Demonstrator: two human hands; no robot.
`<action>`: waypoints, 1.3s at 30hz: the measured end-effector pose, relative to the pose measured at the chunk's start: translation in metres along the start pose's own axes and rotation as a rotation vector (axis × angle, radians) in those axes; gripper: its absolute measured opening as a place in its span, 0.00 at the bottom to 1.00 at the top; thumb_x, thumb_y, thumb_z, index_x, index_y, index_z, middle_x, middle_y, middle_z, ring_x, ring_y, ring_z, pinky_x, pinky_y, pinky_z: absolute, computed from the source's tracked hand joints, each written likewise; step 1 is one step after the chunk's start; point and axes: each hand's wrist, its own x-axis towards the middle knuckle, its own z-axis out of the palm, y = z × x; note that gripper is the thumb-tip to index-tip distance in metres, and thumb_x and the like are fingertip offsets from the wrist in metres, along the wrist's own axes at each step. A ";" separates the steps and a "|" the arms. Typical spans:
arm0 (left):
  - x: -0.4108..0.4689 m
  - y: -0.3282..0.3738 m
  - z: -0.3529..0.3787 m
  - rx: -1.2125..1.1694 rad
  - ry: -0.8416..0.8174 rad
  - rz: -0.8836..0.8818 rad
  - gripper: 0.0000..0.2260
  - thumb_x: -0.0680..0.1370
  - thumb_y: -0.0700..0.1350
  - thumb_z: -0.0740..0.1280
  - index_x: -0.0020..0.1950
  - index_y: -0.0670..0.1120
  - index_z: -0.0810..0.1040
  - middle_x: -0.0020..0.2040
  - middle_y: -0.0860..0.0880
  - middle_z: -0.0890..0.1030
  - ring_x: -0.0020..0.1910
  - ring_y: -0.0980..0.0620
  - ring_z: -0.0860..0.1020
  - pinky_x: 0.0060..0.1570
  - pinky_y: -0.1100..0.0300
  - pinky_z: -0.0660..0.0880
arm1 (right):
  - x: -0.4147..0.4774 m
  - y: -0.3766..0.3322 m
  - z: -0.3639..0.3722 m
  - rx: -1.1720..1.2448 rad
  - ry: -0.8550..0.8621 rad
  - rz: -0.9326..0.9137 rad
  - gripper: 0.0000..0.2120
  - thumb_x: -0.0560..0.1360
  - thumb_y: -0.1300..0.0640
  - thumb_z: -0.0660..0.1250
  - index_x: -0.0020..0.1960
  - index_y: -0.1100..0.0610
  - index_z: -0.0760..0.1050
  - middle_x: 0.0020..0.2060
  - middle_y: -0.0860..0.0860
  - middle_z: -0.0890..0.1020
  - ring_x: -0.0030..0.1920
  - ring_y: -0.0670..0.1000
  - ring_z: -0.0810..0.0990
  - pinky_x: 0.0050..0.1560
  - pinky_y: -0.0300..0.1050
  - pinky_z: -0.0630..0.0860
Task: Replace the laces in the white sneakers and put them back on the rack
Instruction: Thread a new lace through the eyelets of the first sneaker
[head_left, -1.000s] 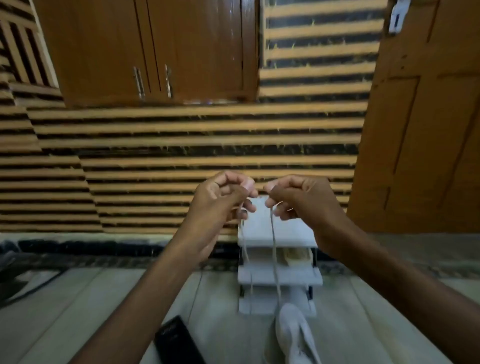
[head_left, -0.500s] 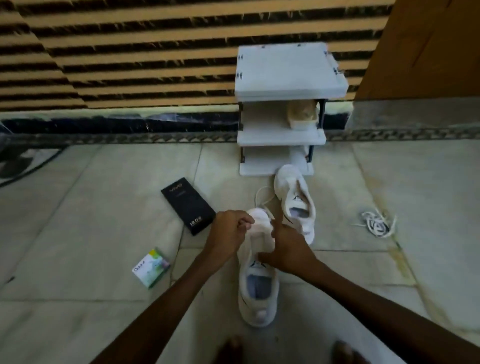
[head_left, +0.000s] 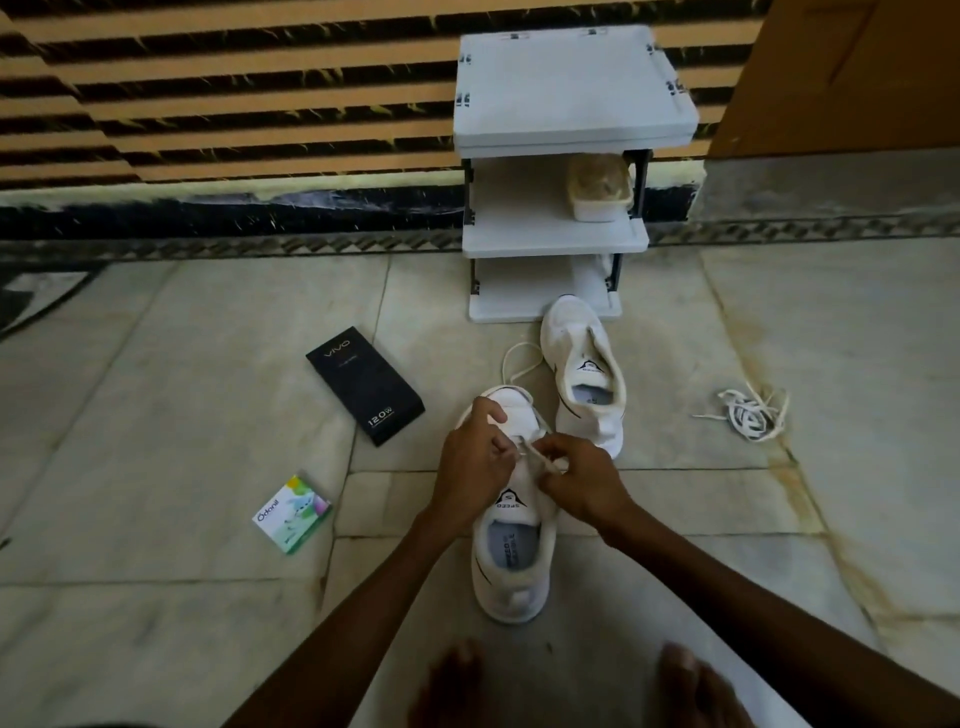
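Fingers (head_left: 500, 446) of the left hand (head_left: 475, 460) and of the right hand (head_left: 584, 480) are curled, pinching a white lace (head_left: 535, 456) over the near sneaker (head_left: 511, 564), whose tongue reads SPEED. The shoe lies on the tiled floor (head_left: 156, 415), toe toward the white rack (head_left: 566, 104). The second sneaker (head_left: 587, 384) lies just beyond, its toe at the rack's base. A loose lace bundle (head_left: 753, 413) lies to the right. On the left lie a black box (head_left: 363, 384) marked vivo and 120W, and a small Odonil pack (head_left: 293, 512).
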 end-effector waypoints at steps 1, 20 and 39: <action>-0.001 -0.001 0.001 -0.045 0.014 -0.030 0.18 0.72 0.40 0.71 0.52 0.54 0.66 0.35 0.54 0.81 0.36 0.61 0.79 0.38 0.65 0.76 | 0.001 0.000 -0.001 0.044 -0.015 0.032 0.14 0.70 0.62 0.69 0.55 0.52 0.80 0.47 0.46 0.82 0.48 0.47 0.79 0.50 0.45 0.77; 0.000 0.018 0.014 -0.154 0.053 -0.308 0.25 0.76 0.39 0.69 0.71 0.46 0.66 0.66 0.42 0.74 0.63 0.43 0.75 0.56 0.55 0.76 | 0.011 -0.006 -0.016 0.017 -0.168 -0.068 0.09 0.77 0.60 0.67 0.56 0.57 0.78 0.48 0.52 0.82 0.44 0.52 0.84 0.48 0.52 0.82; 0.006 0.013 0.015 -0.149 -0.245 -0.338 0.36 0.75 0.45 0.72 0.76 0.46 0.54 0.62 0.39 0.77 0.62 0.42 0.76 0.62 0.49 0.74 | -0.002 -0.142 -0.109 0.843 0.126 -0.341 0.06 0.82 0.61 0.55 0.50 0.61 0.70 0.34 0.49 0.80 0.33 0.50 0.78 0.33 0.41 0.76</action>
